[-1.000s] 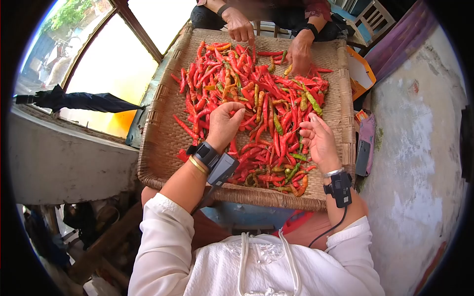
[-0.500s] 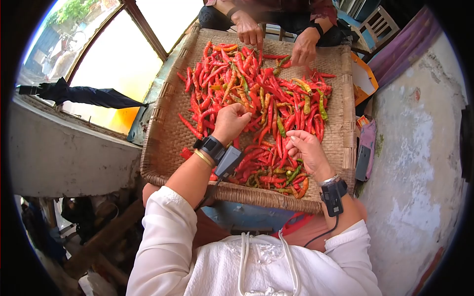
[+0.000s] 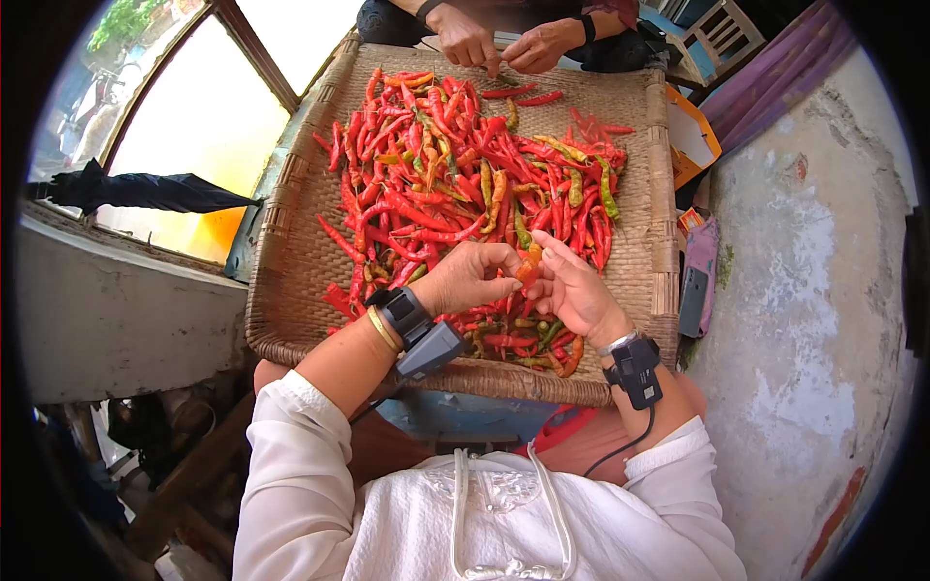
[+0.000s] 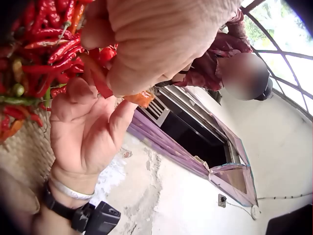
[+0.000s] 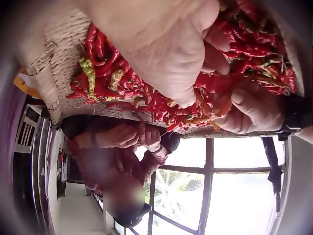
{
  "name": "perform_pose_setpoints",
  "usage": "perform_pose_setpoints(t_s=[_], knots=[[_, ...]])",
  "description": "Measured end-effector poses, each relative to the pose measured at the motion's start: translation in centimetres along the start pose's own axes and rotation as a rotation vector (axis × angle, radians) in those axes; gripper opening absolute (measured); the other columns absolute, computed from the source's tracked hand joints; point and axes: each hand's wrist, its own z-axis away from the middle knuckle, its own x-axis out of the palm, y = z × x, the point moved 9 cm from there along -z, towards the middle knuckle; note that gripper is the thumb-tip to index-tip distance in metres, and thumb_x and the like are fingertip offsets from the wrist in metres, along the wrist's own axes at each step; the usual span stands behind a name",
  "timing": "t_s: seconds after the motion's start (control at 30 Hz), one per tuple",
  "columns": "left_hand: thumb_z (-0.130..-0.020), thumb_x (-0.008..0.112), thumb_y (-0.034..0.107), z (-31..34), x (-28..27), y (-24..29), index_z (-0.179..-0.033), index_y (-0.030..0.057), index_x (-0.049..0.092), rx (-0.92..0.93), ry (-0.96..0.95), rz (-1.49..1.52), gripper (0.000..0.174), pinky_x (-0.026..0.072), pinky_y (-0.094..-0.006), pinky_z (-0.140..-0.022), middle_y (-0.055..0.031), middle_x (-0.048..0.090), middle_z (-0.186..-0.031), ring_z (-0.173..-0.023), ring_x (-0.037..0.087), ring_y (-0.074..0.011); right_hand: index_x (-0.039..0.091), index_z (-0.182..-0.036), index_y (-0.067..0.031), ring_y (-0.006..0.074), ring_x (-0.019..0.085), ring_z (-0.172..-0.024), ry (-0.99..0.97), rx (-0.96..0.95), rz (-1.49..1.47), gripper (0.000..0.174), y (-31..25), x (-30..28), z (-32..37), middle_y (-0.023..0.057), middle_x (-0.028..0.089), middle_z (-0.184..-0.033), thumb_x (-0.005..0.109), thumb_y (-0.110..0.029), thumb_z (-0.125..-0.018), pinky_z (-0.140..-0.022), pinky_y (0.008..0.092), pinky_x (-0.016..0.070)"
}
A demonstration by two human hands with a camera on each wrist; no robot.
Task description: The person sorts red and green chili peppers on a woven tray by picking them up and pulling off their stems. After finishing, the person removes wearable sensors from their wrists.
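In front of me, both hands meet over the near part of a woven tray [image 3: 310,228] heaped with chili peppers [image 3: 426,208]. My left hand [image 3: 465,279] pinches an orange-red chili pepper [image 3: 529,263] between thumb and fingers. From the other side my right hand [image 3: 579,290] holds the same pepper, thumb on one side and bent fingers on the other. The left wrist view shows the pepper's orange end [image 4: 141,99] beside my right thumb; the left hand hides part of it.
Across the tray a person's two hands [image 3: 499,46] meet close together above its far edge. A wall [image 3: 794,290] runs along the right. To the left are a window and a folded dark umbrella [image 3: 155,192]. An orange box [image 3: 693,136] stands beyond the tray's right rim.
My hands have come together over the near peppers, the left moving right and nearer. The other person's right-side hand has lifted from the heap and joined their other hand.
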Motion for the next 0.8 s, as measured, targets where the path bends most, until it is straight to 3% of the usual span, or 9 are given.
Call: perform_pose_setpoints(t_s=[0.1, 0.17, 0.3, 0.37, 0.5, 0.63, 0.7, 0.77, 0.8], knots=[[-0.076, 0.059, 0.009, 0.1, 0.7, 0.3, -0.078, 0.0038, 0.052, 0.000, -0.063, 0.033, 0.009, 0.0389, -0.0201, -0.050, 0.0039, 0.050, -0.063, -0.058, 0.046, -0.0033, 0.031, -0.128, -0.0094, 0.0082, 0.052, -0.059, -0.023, 0.029, -0.081, 0.048, 0.2, 0.1, 0.0, 0.0033, 0.055, -0.080, 0.050, -0.021, -0.086, -0.045, 0.0193, 0.0398], [-0.077, 0.059, 0.009, 0.1, 0.9, 0.4, -0.078, 0.0042, 0.052, 0.011, -0.081, -0.008, 0.008, 0.0381, -0.0198, -0.048, 0.0045, 0.049, -0.062, -0.056, 0.045, -0.0030, 0.036, -0.122, -0.0088, 0.0075, 0.051, -0.057, 0.007, -0.047, -0.095, 0.042, -0.2, -1.1, -0.4, 0.0031, 0.055, -0.081, 0.052, -0.014, -0.084, -0.044, 0.0191, 0.0378], [-0.079, 0.056, 0.007, 0.1, -0.2, -1.1, -0.077, 0.0055, 0.050, -0.174, -0.001, 0.097, 0.007, 0.0358, -0.0176, -0.045, 0.0043, 0.049, -0.064, -0.053, 0.044, -0.0017, 0.043, -0.107, -0.0088, 0.0079, 0.050, -0.053, 0.139, -0.228, -0.049, 0.029, -3.7, -3.8, -0.6, 0.0025, 0.055, -0.078, 0.054, -0.007, -0.080, -0.043, 0.0215, 0.0396], [-0.080, 0.055, 0.005, 0.1, -0.5, -1.6, -0.078, 0.0062, 0.049, -0.209, 0.027, 0.108, 0.006, 0.0354, -0.0164, -0.045, 0.0037, 0.050, -0.068, -0.053, 0.045, -0.0017, 0.042, -0.111, -0.0090, 0.0088, 0.052, -0.054, 0.203, -0.463, -0.169, 0.032, -6.2, -5.0, -0.2, 0.0037, 0.055, -0.078, 0.054, -0.011, -0.082, -0.042, 0.0211, 0.0416], [-0.080, 0.055, 0.005, 0.0, -0.9, -1.6, -0.079, 0.0063, 0.048, -0.158, 0.078, 0.206, 0.007, 0.0368, -0.0168, -0.045, 0.0037, 0.050, -0.065, -0.054, 0.046, -0.0021, 0.043, -0.111, -0.0074, 0.0108, 0.056, -0.057, 0.387, -0.481, -0.314, 0.031, -6.7, -5.4, 1.0, 0.0047, 0.056, -0.079, 0.053, -0.017, -0.084, -0.042, 0.0209, 0.0442], [-0.080, 0.055, 0.006, 0.0, -0.5, -0.7, -0.080, 0.0058, 0.048, -0.130, 0.049, 0.113, 0.007, 0.0372, -0.0165, -0.045, 0.0037, 0.049, -0.064, -0.054, 0.045, -0.0014, 0.049, -0.103, -0.0018, 0.0129, 0.058, -0.061, 0.046, 0.056, 0.060, 0.032, -0.3, -1.8, -0.6, 0.0068, 0.055, -0.084, 0.049, -0.028, -0.086, -0.044, 0.0213, 0.0463], [-0.080, 0.056, 0.007, 0.2, -0.3, -0.7, -0.080, 0.0041, 0.050, -0.132, 0.033, 0.081, 0.006, 0.0389, -0.0183, -0.048, 0.0033, 0.051, -0.065, -0.057, 0.047, -0.0027, 0.050, -0.102, -0.0013, 0.0126, 0.058, -0.061, 0.041, 0.078, 0.114, 0.034, 0.5, -0.6, -0.1, 0.0067, 0.056, -0.085, 0.048, -0.032, -0.086, -0.044, 0.0206, 0.0459], [-0.078, 0.057, 0.008, 0.1, 0.6, -0.1, -0.081, 0.0033, 0.052, 0.024, -0.062, -0.223, 0.008, 0.0413, -0.0220, -0.052, 0.0017, 0.053, -0.066, -0.059, 0.049, -0.0055, 0.050, -0.101, -0.0013, 0.0136, 0.059, -0.063, -0.020, 0.091, 0.176, 0.034, 0.6, 0.4, 0.2, 0.0071, 0.057, -0.087, 0.045, -0.032, -0.088, -0.045, 0.0212, 0.0474], [-0.076, 0.059, 0.009, 0.2, 0.9, -0.2, -0.082, 0.0032, 0.054, -0.019, -0.085, -0.307, 0.010, 0.0431, -0.0256, -0.057, -0.0020, 0.055, -0.068, -0.062, 0.053, -0.0095, 0.050, -0.100, -0.0021, 0.0115, 0.058, -0.061, -0.073, 0.141, 0.164, 0.031, 1.1, 0.4, 0.0, 0.0052, 0.057, -0.082, 0.047, -0.030, -0.087, -0.045, 0.0201, 0.0463]])
